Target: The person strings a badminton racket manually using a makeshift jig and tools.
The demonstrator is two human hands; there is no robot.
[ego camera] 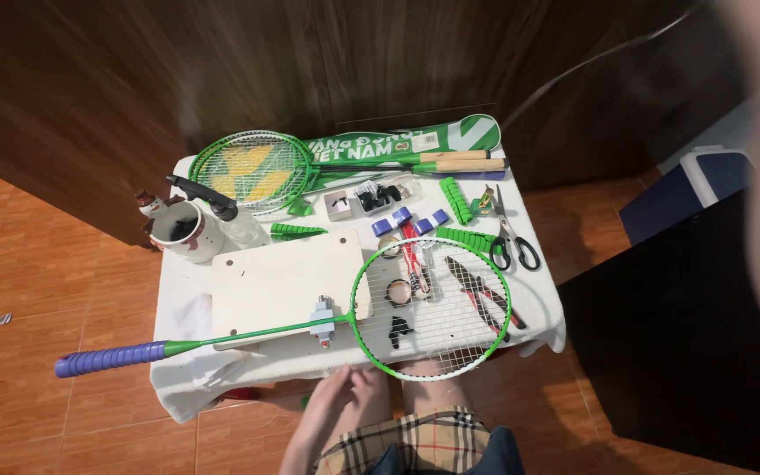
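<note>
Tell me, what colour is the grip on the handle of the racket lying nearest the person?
Purple; the racket grip shows best in the head view, on a green-framed racket.

A small table draped in white cloth carries a green racket with a purple grip, a pale wooden board, a second green racket, black-handled scissors, red-handled pliers and a white mug.

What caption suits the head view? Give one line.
Green racket with purple grip clamped on a cloth-covered table, hand below.
</note>
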